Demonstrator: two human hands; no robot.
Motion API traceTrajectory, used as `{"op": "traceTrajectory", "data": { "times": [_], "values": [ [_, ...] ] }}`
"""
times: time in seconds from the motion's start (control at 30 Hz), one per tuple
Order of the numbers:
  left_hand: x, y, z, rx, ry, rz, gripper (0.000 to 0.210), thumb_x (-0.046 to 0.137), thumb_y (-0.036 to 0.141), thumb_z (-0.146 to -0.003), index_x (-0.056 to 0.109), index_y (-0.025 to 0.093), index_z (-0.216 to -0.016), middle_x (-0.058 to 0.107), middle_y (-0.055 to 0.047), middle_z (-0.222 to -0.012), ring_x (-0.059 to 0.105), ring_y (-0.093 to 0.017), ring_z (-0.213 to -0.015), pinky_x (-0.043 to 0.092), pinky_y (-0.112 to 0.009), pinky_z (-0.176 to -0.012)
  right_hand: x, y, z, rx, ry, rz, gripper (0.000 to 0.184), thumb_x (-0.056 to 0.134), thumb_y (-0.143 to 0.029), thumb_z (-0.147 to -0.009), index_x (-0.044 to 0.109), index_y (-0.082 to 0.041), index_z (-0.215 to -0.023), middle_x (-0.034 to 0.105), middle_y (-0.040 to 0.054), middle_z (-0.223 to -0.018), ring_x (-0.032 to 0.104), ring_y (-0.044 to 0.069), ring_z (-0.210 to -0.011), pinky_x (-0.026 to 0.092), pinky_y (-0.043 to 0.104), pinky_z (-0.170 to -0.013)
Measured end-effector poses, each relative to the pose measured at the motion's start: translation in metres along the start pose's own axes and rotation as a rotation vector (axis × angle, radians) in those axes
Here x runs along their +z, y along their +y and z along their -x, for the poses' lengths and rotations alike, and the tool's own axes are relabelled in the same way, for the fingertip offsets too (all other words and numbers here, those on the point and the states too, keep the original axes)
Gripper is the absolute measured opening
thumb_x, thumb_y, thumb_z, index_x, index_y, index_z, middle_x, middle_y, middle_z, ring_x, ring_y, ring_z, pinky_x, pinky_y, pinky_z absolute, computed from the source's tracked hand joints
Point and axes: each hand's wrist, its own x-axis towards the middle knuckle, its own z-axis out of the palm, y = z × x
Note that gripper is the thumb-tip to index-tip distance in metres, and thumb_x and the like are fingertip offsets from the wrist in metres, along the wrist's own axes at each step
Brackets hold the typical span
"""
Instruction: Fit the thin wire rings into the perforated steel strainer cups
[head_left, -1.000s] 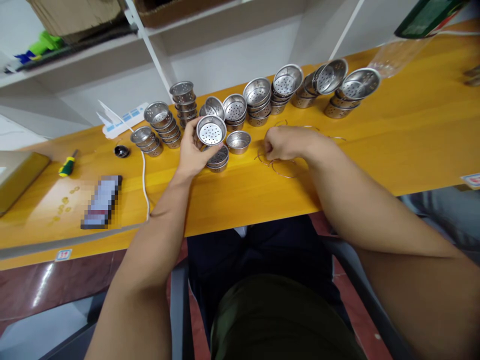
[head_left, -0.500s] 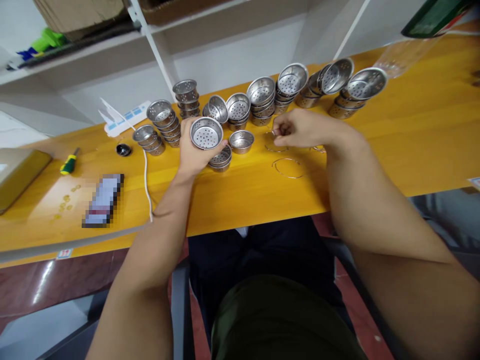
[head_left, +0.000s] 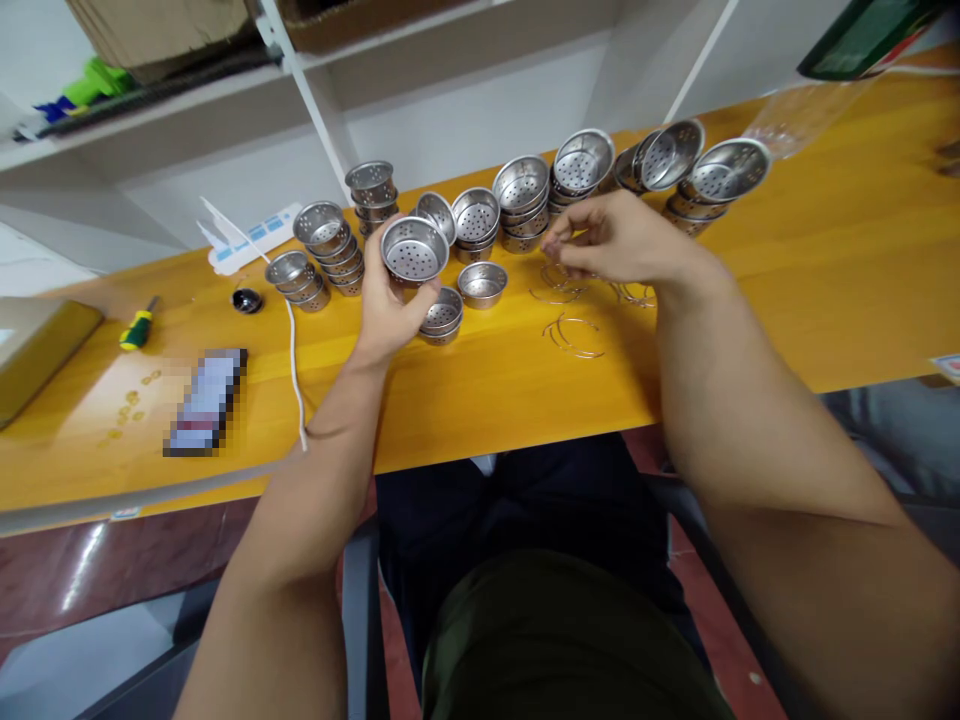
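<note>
My left hand is wrapped round a perforated metal filter basket, its open mouth tilted toward me. Under that hand stand stacked baskets, and a single basket sits to their right. My right hand hovers over the table with thumb and fingertips drawn together in a pinch. Whatever is between those fingertips is too small to make out. Thin curved wire rings lie just below it, with more wire nearer to me and others beneath the palm.
Stacks of baskets line the back of the yellow table. On the left are a white cable, a phone, a screwdriver, a small black round part and a power strip. A clear plastic container stands back right.
My right hand has risen slightly, and its fingers have loosened from a tighter curl. The basket in my left hand has moved up a little and tipped. The stacks stay put.
</note>
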Motion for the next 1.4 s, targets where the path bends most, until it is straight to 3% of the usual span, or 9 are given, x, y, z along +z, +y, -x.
{"op": "traceTrajectory", "data": {
  "times": [0.13,0.27,0.37,0.47,0.57,0.77,1.03,1.23,1.4],
  "values": [
    [-0.001,0.003,0.001,0.016,0.034,-0.046,0.099,0.115,0.076,-0.092,0.068,0.038,-0.171,0.069,-0.011,-0.169,0.066,-0.047,-0.177,0.048,-0.075,-0.161,0.020,-0.019,0.002,-0.026,0.175,-0.182,0.028,0.086,-0.042,-0.118,0.090,-0.019,-0.134,0.089,0.0158,-0.103,0.072,0.025,-0.080,0.062,0.047,-0.080],
    [0.003,-0.008,0.004,0.001,0.043,-0.049,0.101,0.119,0.077,-0.088,0.068,0.035,-0.164,0.072,-0.009,-0.160,0.071,-0.045,-0.170,0.053,-0.075,-0.156,0.042,-0.044,-0.003,-0.123,0.253,-0.194,0.048,0.090,-0.070,-0.115,0.095,-0.028,-0.137,0.090,0.0148,-0.101,0.079,0.036,-0.097,0.067,0.053,-0.085],
    [0.008,-0.018,0.006,0.006,-0.002,-0.019,0.106,0.115,0.083,-0.089,0.060,0.037,-0.168,0.074,-0.008,-0.161,0.073,-0.044,-0.169,0.058,-0.072,-0.150,0.057,-0.064,-0.010,-0.261,0.198,-0.143,0.045,0.088,-0.070,-0.116,0.097,-0.029,-0.133,0.093,0.0157,-0.118,0.083,0.040,-0.113,0.070,0.054,-0.093],
    [0.012,-0.022,0.008,0.007,-0.044,0.001,0.107,0.111,0.083,-0.095,0.053,0.040,-0.175,0.074,-0.007,-0.166,0.073,-0.042,-0.171,0.061,-0.069,-0.147,0.072,-0.081,-0.017,-0.310,0.134,-0.022,0.045,0.084,-0.068,-0.119,0.097,-0.030,-0.138,0.092,0.0144,-0.126,0.084,0.040,-0.119,0.070,0.052,-0.098],
    [0.013,-0.014,0.008,0.019,-0.044,0.017,0.112,0.113,0.078,-0.095,0.050,0.041,-0.180,0.070,-0.010,-0.171,0.073,-0.044,-0.172,0.061,-0.069,-0.149,0.084,-0.089,-0.019,-0.276,0.151,0.053,0.047,0.085,-0.063,-0.119,0.095,-0.029,-0.150,0.090,0.0146,-0.127,0.082,0.039,-0.121,0.069,0.049,-0.099],
    [0.010,0.000,0.005,0.002,-0.024,-0.033,0.111,0.113,0.064,-0.100,0.050,0.046,-0.189,0.061,-0.012,-0.183,0.057,-0.047,-0.188,0.042,-0.071,-0.164,0.092,-0.081,-0.019,-0.173,0.241,0.061,0.052,0.079,-0.056,-0.121,0.089,-0.030,-0.164,0.088,0.0135,-0.124,0.083,0.039,-0.122,0.072,0.050,-0.100],
    [0.012,-0.028,0.006,0.039,0.016,-0.014,0.100,0.112,0.077,-0.096,0.061,0.040,-0.174,0.068,-0.012,-0.169,0.072,-0.043,-0.169,0.056,-0.068,-0.154,0.097,-0.075,-0.023,-0.186,0.256,0.083,0.055,0.080,-0.054,-0.120,0.089,-0.031,-0.169,0.089,0.0131,-0.120,0.083,0.040,-0.120,0.073,0.055,-0.107],
    [0.014,-0.019,0.006,0.032,-0.052,-0.003,0.108,0.108,0.089,-0.093,0.058,0.036,-0.174,0.074,-0.012,-0.165,0.077,-0.043,-0.168,0.059,-0.067,-0.152,0.100,-0.077,-0.022,-0.153,0.258,0.087,0.051,0.075,-0.050,-0.123,0.090,-0.027,-0.166,0.090,0.0133,-0.120,0.084,0.038,-0.120,0.073,0.051,-0.107],
    [0.016,-0.011,0.008,0.004,-0.064,0.005,0.117,0.116,0.086,-0.085,0.058,0.038,-0.176,0.075,-0.012,-0.169,0.076,-0.044,-0.169,0.061,-0.066,-0.150,0.105,-0.081,-0.020,-0.128,0.264,0.086,0.055,0.078,-0.049,-0.121,0.085,-0.032,-0.172,0.089,0.0099,-0.115,0.083,0.037,-0.117,0.074,0.049,-0.103]
  ]
}}
